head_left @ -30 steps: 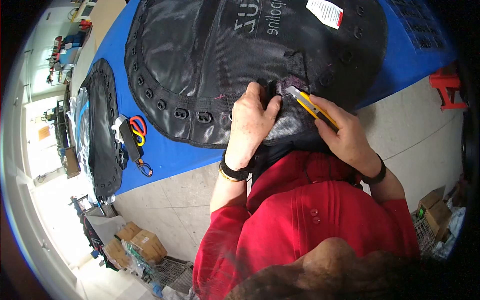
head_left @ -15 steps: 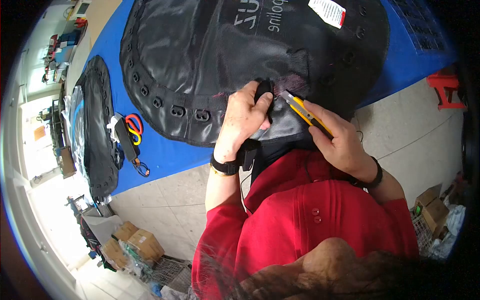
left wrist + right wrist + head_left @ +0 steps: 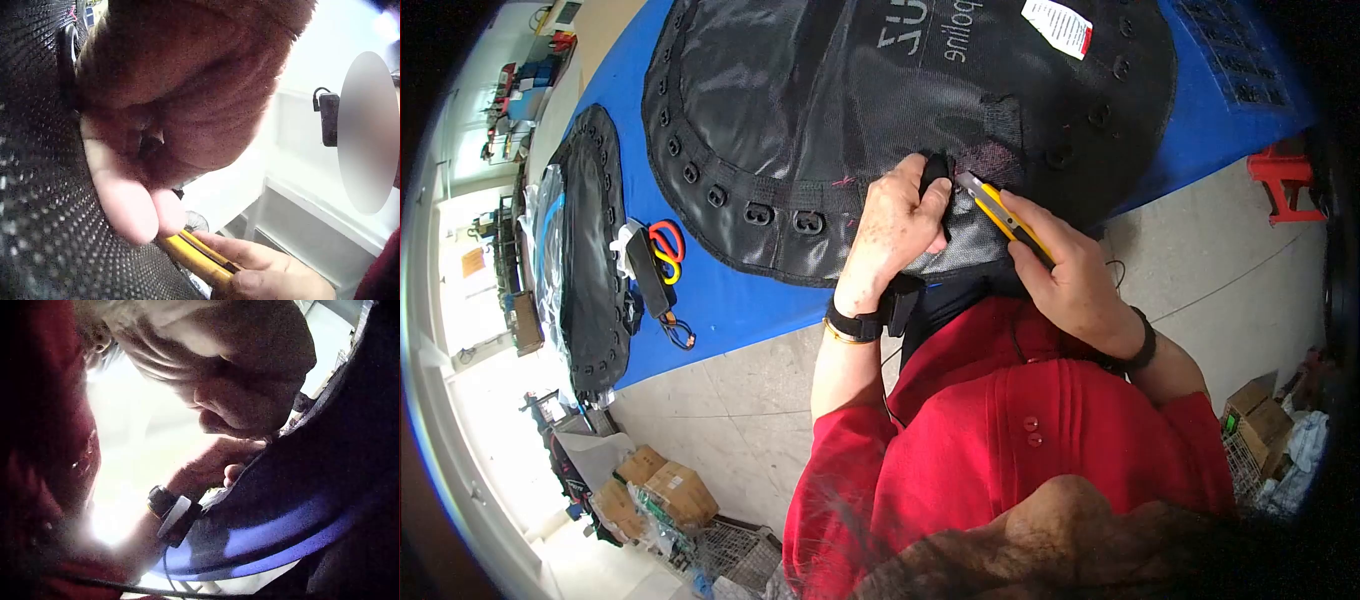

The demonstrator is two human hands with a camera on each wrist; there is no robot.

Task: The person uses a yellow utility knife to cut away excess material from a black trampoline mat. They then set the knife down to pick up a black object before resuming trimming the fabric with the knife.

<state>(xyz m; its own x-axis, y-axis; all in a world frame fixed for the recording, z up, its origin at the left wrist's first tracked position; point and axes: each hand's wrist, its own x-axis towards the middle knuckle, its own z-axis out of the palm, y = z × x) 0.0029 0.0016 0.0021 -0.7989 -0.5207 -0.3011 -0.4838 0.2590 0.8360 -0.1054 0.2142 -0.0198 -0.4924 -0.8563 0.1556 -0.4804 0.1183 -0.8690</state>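
From the bare left hand [image 3: 895, 222], a path runs over the broad, rounded black mesh mat [image 3: 890, 115] toward eleven o'clock; a slim yellow-and-black utility knife [image 3: 997, 208] blocks three o'clock, a red-shirted torso [image 3: 1000, 420] five. Beneath that hand, dimly seen, room appears slight.

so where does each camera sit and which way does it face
Head: head-worn, facing forward and down at the black mat and yellow cutter; left hand, right hand, forearms and red top show.
Left wrist: on that wrist, facing along the left hand's palm side, beside the mat; the right hand shows beyond.
Right wrist: on that wrist, facing past the right hand toward the left hand and forearm; red top at left.
Shared: head and left wrist views both show the cutter.
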